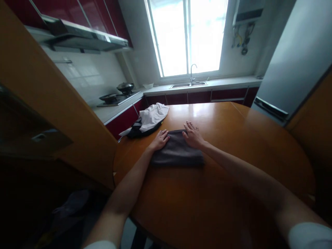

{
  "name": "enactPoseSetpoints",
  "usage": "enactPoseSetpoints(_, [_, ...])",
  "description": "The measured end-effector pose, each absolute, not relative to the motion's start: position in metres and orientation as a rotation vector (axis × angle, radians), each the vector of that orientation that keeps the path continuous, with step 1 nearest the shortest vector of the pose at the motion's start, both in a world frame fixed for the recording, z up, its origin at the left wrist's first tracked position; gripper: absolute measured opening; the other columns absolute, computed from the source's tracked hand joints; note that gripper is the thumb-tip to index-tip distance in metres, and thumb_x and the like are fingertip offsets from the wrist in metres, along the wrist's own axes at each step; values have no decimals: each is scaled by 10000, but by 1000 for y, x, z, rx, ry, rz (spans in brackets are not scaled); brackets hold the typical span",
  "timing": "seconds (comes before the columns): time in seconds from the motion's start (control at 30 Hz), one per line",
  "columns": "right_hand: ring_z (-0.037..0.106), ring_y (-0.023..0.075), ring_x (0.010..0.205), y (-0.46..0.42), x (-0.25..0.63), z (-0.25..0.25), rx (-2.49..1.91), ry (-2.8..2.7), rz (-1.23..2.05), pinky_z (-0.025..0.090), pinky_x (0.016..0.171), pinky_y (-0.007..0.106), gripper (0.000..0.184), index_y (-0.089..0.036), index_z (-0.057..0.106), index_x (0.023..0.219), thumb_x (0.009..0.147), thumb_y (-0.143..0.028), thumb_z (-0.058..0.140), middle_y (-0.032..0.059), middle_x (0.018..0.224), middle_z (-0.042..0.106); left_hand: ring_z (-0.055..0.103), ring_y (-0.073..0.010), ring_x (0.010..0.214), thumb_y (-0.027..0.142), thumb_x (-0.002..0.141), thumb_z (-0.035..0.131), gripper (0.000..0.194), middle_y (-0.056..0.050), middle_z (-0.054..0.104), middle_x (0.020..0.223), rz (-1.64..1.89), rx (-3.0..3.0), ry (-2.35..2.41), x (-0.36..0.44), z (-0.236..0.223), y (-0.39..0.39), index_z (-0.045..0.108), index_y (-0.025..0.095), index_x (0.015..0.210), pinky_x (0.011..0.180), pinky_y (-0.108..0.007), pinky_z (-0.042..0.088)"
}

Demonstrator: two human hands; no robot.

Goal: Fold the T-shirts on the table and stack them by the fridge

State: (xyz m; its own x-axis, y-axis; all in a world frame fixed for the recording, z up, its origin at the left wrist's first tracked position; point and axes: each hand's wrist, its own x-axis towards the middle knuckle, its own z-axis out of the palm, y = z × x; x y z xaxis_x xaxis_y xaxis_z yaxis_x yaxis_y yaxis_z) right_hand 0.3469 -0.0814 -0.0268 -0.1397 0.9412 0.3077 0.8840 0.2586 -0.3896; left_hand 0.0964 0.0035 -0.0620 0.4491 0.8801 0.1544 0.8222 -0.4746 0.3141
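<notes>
A dark grey piece of cloth (pixel 178 152), folded into a flat, roughly rectangular shape, lies on the round wooden table (pixel 228 138). What kind of garment or cloth it is, I cannot make out. My left hand (pixel 159 139) rests on its left far corner with the fingers stretched forward. At the right far corner, my right hand (pixel 193 135) lies flat with its fingers spread, partly over the cloth's edge. Neither hand grasps anything. Beyond my left hand, a heap of white and black clothes (pixel 153 117) sits at the table's far left edge.
Behind the table runs a counter with a sink (pixel 181 85) and a faucet (pixel 192 71) under the window. A stove (pixel 118 99) with two pans stands at the left, below a range hood (pixel 88 39). A tall fridge (pixel 290 65) is at the right.
</notes>
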Motion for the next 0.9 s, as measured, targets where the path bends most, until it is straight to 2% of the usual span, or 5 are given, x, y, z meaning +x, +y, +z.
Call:
enactPoseSetpoints(0.27, [194,245,1539,-57,367,-70,-1709,-2005,316,149,1232,486,593,-117,357,1548,1043,-427,354,169,1642,280,197,-272,1540,515,970,382,658,-118,302,1642,424,2480,1489,92,-67,10,451,144,1510,1253,-401,165])
enactPoseSetpoints(0.5, [591,249,1256,-75,397,-48,-1824,-1610,278,444,1042,344,460,-141,556,1396,980,-302,443,152,1390,613,244,-287,1526,518,863,580,774,-146,308,1627,703,2232,1701,88,-40,7,425,137,1518,1207,-346,294])
enactPoseSetpoints(0.67, [729,280,893,-80,422,-30,-2061,-1661,626,530,772,312,274,-111,753,883,902,-347,615,176,905,764,704,-307,1000,673,703,723,613,-124,744,1027,351,1779,1702,66,-9,-6,733,148,1018,768,-316,575])
enactPoseSetpoints(0.77, [688,207,595,-82,428,-28,-2063,-1694,825,502,584,256,294,-114,698,642,857,-315,686,121,616,706,680,-194,671,679,580,818,561,-65,721,724,219,1635,1597,52,1,-16,723,148,737,590,-240,538])
enactPoseSetpoints(0.9, [564,117,419,-87,422,-25,-2008,-1699,1042,419,443,208,335,-128,628,559,860,-265,683,55,510,645,637,-153,587,618,451,904,547,-62,711,654,178,1547,1566,49,9,-26,721,136,633,550,-215,527])
